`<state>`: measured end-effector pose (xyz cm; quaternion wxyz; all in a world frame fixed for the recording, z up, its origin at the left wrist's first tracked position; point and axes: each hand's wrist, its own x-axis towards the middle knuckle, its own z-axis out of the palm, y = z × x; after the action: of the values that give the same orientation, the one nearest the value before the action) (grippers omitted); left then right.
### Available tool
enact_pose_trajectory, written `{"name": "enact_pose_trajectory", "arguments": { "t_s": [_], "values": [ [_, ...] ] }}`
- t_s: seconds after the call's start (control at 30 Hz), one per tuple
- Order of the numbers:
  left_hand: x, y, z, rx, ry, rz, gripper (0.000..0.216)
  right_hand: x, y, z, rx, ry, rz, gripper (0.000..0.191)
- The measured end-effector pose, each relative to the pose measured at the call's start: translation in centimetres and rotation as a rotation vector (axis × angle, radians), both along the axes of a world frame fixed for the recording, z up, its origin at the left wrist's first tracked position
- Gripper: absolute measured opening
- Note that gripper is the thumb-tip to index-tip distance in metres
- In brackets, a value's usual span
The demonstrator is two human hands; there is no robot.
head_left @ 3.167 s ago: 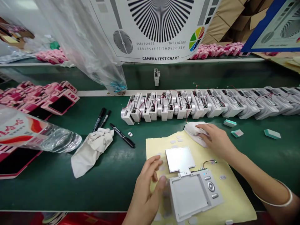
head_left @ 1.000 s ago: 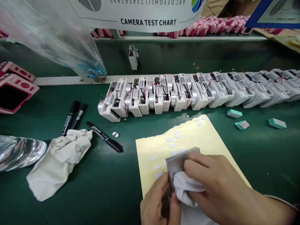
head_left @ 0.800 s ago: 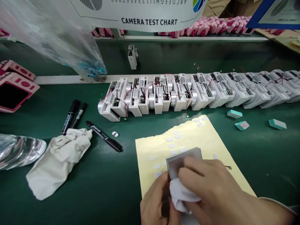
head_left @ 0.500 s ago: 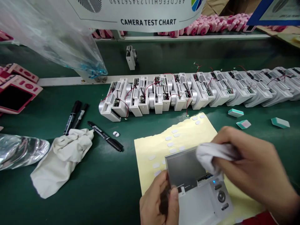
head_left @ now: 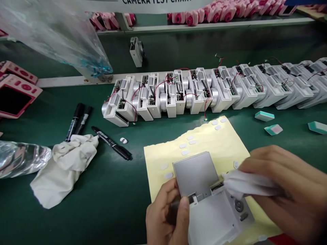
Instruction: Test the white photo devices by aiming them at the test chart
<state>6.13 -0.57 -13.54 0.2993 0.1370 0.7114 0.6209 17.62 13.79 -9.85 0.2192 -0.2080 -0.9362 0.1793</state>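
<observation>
Behind the green tabletop (head_left: 76,217), a shelf carries a line of pink camera shells (head_left: 196,17). Nearer you, a long row of opened white camera bodies (head_left: 178,95) with red wires stands just beyond your yellow backing sheet (head_left: 224,143), which is dotted with small white stickers (head_left: 182,145). In your head view, everything places off that sheet: to its left lie two black markers (head_left: 75,119), a third marker (head_left: 111,148), a crumpled white cloth (head_left: 63,170) and a clear plastic bottle (head_left: 22,158), and to its right sit small teal-and-white blocks (head_left: 264,116). On the sheet's near part rests the white camera back (head_left: 212,221), its buttons (head_left: 238,206) toward your right and its long axis slanting down-left from them. The grey flip-up screen (head_left: 195,175) stands on its far side, toward the sheet's middle. Your left hand (head_left: 167,212) is closed in a pinch, thumb and fingers on the screen's lower-left corner by the hinge, with a dark item between them that you can't make out. Your right hand (head_left: 283,190), nearer the buttons, is curled shut around a white wiping cloth (head_left: 247,183) lying over the shell's upper edge; whether the cloth touches it, you cannot tell.
</observation>
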Motion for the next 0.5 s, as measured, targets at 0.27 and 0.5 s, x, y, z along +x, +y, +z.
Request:
{"name": "enact_pose_trajectory", "arguments": {
  "t_s": [0.27,0.5],
  "values": [
    [0.0,-0.5,-0.9,0.075,0.257,0.003,0.022,-3.5,-2.1,-0.9,-0.025,0.047,0.174,0.023],
    [0.8,-1.1,-1.4,0.056,0.307,0.083,0.020,-4.6,-1.9,0.0,0.026,-0.004,0.139,0.022]
  ]
}}
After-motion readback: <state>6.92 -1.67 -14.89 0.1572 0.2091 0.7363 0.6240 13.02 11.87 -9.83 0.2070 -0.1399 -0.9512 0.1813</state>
